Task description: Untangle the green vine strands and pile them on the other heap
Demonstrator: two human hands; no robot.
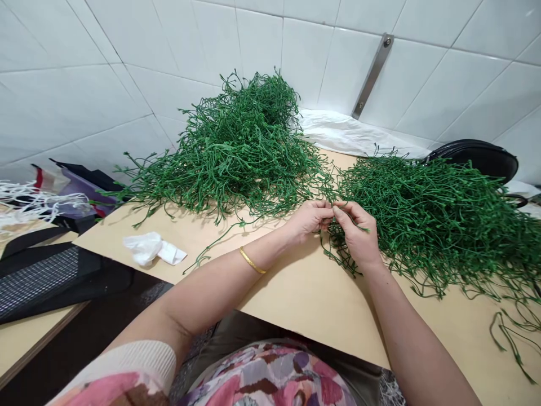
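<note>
My left hand (311,220) and my right hand (358,231) meet fingertip to fingertip over the table, between two heaps of thin green plastic stems. Both are closed in a pinch on a green stem (362,228), whose end pokes out past my right fingers. More stems hang below the hands. The larger heap (240,152) rises behind and left of my left hand; the other heap (435,214) spreads right of my right hand. One loose stem strand (215,243) lies beside my left forearm. The fingers hide where the pinched pieces meet.
Crumpled white tissue (147,248) lies on the wooden table (296,299) at the left. A black round case (475,158) and white cloth (338,129) are against the tiled wall. A metal bracket (374,73) is on the wall. White strands (40,206) and a black mesh bag (46,276) sit far left.
</note>
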